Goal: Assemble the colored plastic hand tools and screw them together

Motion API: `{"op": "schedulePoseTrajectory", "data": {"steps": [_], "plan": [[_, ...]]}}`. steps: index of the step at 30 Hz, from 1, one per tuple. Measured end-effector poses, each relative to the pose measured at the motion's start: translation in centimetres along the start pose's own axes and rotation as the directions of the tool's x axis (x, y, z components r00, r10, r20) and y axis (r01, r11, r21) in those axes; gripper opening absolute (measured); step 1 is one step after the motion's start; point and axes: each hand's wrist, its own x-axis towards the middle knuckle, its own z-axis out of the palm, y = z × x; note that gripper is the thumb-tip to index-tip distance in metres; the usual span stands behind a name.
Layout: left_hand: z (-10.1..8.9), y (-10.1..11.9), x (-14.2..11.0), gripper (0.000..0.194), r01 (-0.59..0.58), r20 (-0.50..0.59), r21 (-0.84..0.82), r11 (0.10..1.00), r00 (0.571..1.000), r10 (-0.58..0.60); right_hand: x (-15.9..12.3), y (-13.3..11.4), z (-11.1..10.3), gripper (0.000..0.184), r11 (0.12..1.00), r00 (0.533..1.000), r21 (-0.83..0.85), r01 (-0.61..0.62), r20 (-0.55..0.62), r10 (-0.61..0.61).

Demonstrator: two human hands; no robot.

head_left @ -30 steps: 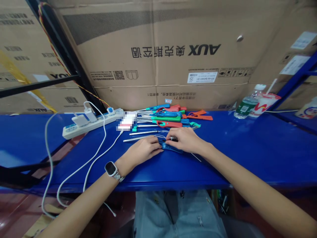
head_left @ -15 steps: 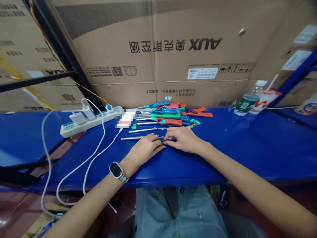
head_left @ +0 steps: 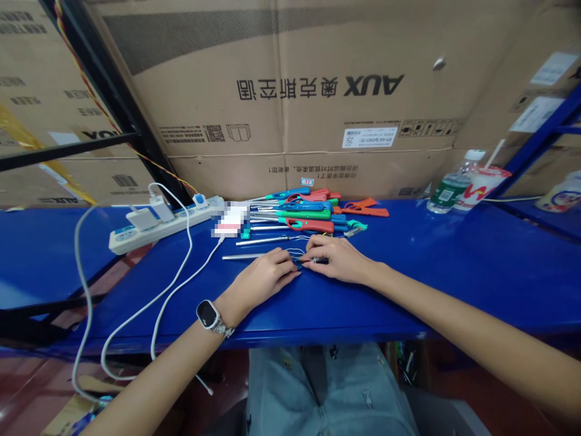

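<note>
My left hand (head_left: 269, 270) is closed in a pinch beside a thin metal tube (head_left: 240, 257) lying on the blue tabletop. What its fingertips hold is mostly hidden; a bit of dark blue shows there. Close against it, my right hand (head_left: 338, 257) pinches a small dark part (head_left: 321, 260). Thin white wires (head_left: 297, 250) loop between the tube and the right fingers. Just beyond lies a second metal tube (head_left: 261, 241) with white wires. Behind the hands is a pile of gas lighters with long metal necks, among them a green lighter (head_left: 304, 214) and a red lighter (head_left: 313, 226).
Left of the pile are a blurred-out device (head_left: 230, 219) on a white cable and a white power strip (head_left: 136, 239) with plugs. Orange handle pieces (head_left: 367, 210) lie at the right. A bottle (head_left: 447, 191) and paper cup (head_left: 481, 189) stand by the cardboard box (head_left: 308, 36).
Both hands stay at nearly the same spot with slight finger movement. The right fingers have shifted on the small part, and the view has tilted a little.
</note>
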Motion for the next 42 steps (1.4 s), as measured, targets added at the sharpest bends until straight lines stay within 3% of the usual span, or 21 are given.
{"op": "schedulePoseTrajectory", "data": {"steps": [6,13,16,21,27,31,36,42], "plan": [[-0.1,0.0,-0.1,0.024,0.021,0.013,0.018,1.000,1.000,-0.021,-0.2,0.7,-0.9,0.021,0.999,0.999,-0.051,0.000,0.045,0.002],[-0.4,0.4,-0.1,0.011,0.053,0.001,0.008,0.999,0.999,-0.053,1.0,0.3,-0.7,0.023,0.999,0.993,0.019,-0.049,0.106,0.047],[-0.5,0.5,-0.1,0.011,0.057,0.017,0.025,0.998,0.998,-0.057,0.8,0.3,-0.8,0.026,0.990,0.993,0.095,-0.104,0.061,0.099],[-0.4,0.3,0.0,0.017,0.006,-0.004,0.060,0.998,1.000,-0.006,-0.1,0.2,-1.2,0.018,0.993,0.997,0.103,-0.063,-0.029,0.066],[-0.4,0.1,0.1,0.019,-0.021,-0.008,0.075,0.997,1.000,0.021,1.3,0.4,-0.9,0.018,0.996,1.000,0.084,-0.014,-0.016,0.015],[-0.6,0.0,0.0,0.021,-0.020,0.006,0.037,0.999,1.000,0.020,2.3,0.8,-0.9,0.019,1.000,1.000,0.023,-0.002,-0.016,0.002],[-0.8,-0.4,-0.4,0.021,0.014,-0.007,-0.030,0.999,1.000,-0.014,1.1,0.6,-1.2,0.017,0.995,0.997,-0.088,0.048,-0.064,-0.053],[-1.0,-0.7,-0.6,0.016,0.095,-0.011,-0.141,0.986,0.995,-0.097,0.0,0.7,-1.2,0.016,0.965,0.995,-0.245,0.096,0.032,-0.091]]}}
